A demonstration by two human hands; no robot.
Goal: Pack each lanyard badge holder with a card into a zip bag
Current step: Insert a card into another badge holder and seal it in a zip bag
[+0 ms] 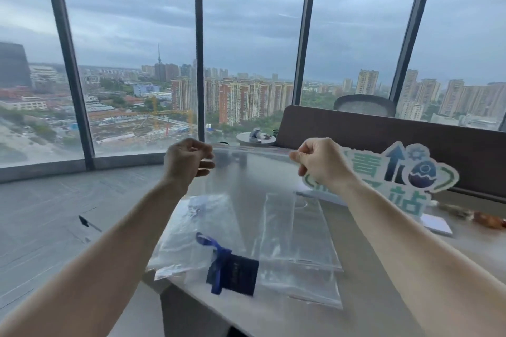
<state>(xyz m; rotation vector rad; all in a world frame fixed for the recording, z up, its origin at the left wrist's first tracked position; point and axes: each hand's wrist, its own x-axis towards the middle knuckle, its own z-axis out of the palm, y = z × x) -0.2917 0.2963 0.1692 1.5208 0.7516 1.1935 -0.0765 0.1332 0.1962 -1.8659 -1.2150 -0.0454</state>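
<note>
I hold a clear zip bag [253, 172] up in the air by its top edge, stretched between my two hands. My left hand [189, 161] pinches its left corner and my right hand [320, 161] pinches its right corner. A dark blue badge holder [241, 273] with a blue lanyard [216, 252] shows inside the hanging bag's lower part, low over the table [369, 295]. On the table under it lie more clear zip bags: one at the left [189, 230] and a stack at the right [301, 232].
A green and white cut-out sign [405, 180] stands at the right before a brown desk partition [383, 131]. A white pad [435, 224] and an orange-brown object [490, 220] lie near it. A small round table [256, 139] stands by the floor-to-ceiling windows.
</note>
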